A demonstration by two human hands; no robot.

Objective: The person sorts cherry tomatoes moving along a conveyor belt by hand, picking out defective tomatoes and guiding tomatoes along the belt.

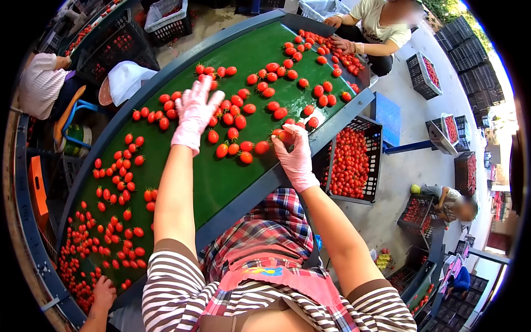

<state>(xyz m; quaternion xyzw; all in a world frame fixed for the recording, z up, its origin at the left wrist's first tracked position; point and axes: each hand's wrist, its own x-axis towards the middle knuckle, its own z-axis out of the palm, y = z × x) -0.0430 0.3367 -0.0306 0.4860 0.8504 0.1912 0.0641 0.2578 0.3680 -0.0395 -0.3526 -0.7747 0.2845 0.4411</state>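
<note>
Small red cherry tomatoes (pixel 246 157) lie scattered over a green conveyor belt (pixel 182 191), some with green stems. My left hand (pixel 193 113), in a pale pink glove, rests over the belt with its fingers spread among the tomatoes. It appears to touch some, but its palm side is hidden. At the belt's near edge, my right hand (pixel 297 157), gloved the same way, has thumb and fingers bent together round a cherry tomato (pixel 285 136). Other tomatoes lie close beside its fingertips.
A black crate (pixel 378 160) of tomatoes stands below the belt's near rail (pixel 337 123). Across the belt's right end, a co-worker's gloved hand (pixel 347 45) is among tomatoes. Another person's bare hand (pixel 104 292) is at lower left. Stacked crates (pixel 470 55) stand far right.
</note>
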